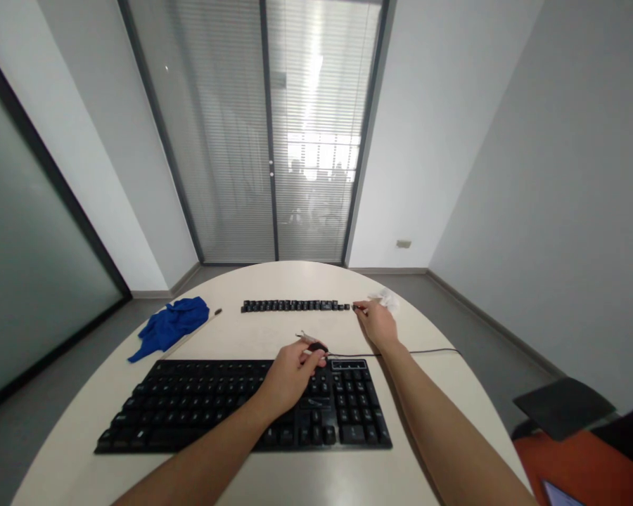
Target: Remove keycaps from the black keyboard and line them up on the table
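Observation:
A black keyboard [190,400] lies across the near part of the table. Over its upper right area my left hand [291,372] is closed around a small tool with a black handle and thin metal wires, which looks like a keycap puller [318,347]. Farther off, loose black keycaps [290,306] stand in rows on the table. At the right end of these rows, my right hand [378,323] pinches a small black keycap [355,307] at table height. Whether that keycap rests on the table, I cannot tell.
A blue cloth [174,325] lies at the left on the round table [232,280], beside a thin brush [195,332]. Crumpled white tissue [386,299] sits just behind my right hand. The keyboard's cable [427,351] runs off to the right. An orange chair [574,464] stands at lower right.

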`<act>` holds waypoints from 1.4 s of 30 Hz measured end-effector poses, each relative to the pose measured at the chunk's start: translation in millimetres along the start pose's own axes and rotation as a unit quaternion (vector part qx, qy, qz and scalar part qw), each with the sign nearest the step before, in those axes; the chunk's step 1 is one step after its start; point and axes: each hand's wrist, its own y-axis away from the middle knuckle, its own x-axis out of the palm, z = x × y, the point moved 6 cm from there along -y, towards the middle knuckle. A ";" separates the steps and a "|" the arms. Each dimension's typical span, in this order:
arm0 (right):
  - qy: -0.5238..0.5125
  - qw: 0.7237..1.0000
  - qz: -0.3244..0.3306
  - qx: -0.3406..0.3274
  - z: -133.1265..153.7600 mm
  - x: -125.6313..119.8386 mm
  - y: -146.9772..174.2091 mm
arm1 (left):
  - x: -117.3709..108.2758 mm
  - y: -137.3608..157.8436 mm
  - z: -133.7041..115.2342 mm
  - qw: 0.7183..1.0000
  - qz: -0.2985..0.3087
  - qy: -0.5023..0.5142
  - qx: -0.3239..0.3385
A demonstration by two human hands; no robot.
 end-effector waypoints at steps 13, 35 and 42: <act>-0.004 1.000 0.007 -0.023 0.9 2.4 -2.7 | 0.8 2.6 -4.6 1.000 0.004 -0.027 0.003; -0.040 0.999 0.002 -0.025 -0.3 4.3 -4.1 | 2.4 4.5 -8.7 0.999 0.018 -0.035 0.012; -0.033 0.999 -0.010 -0.010 -1.2 2.9 -3.3 | 4.3 8.0 -19.3 0.993 0.031 -0.109 0.033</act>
